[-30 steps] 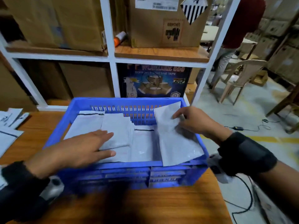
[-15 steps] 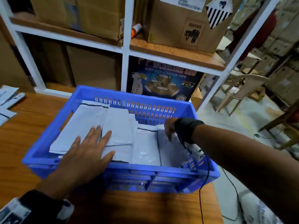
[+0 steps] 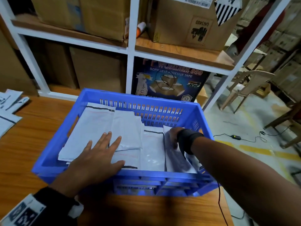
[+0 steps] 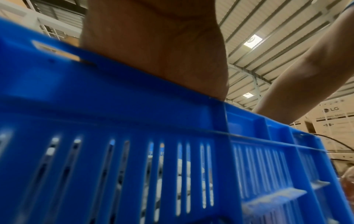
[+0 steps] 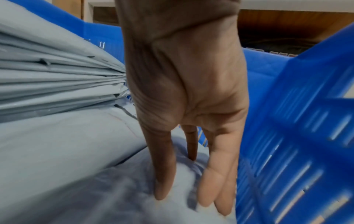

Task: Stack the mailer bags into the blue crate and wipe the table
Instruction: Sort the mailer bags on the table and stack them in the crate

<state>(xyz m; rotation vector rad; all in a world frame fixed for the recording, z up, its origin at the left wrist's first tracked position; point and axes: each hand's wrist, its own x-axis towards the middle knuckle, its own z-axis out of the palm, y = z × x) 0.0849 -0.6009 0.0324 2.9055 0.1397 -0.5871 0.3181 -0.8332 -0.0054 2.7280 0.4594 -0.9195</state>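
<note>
Bags are the matter here: grey mailer bags (image 3: 97, 128) lie in overlapping stacks inside the blue crate (image 3: 53, 144), which sits on the wooden table (image 3: 37, 121). The left hand (image 3: 96, 157) lies flat on the stacks with fingers straight and spread, gripping nothing. Just beside it, toward the crate's right wall, the right hand (image 5: 184, 106) reaches down with straight fingers (image 5: 164, 174) pressing on the rightmost bag (image 3: 177, 160), tucking it between the neighbouring stack and the wall; nothing is pinched. Judging by the thin layered edges in the right wrist view, these bags are light, limp and slick film, likely to slide off one another, so a flat palm or a pinch at a sealed end with the dark strip should serve better than a grab mid-sheet. More white mailers (image 3: 9, 110) lie well away from the left hand at the table's far left edge, not yet crated. Behind the crate, a dark box (image 3: 169, 79) reads "WONDER" and "BOPP SELF ADHESIVE TAPE"; a carton (image 3: 195, 23) above is marked "UN3480". The left wrist view shows "LG" on a distant box (image 4: 331, 109).
</note>
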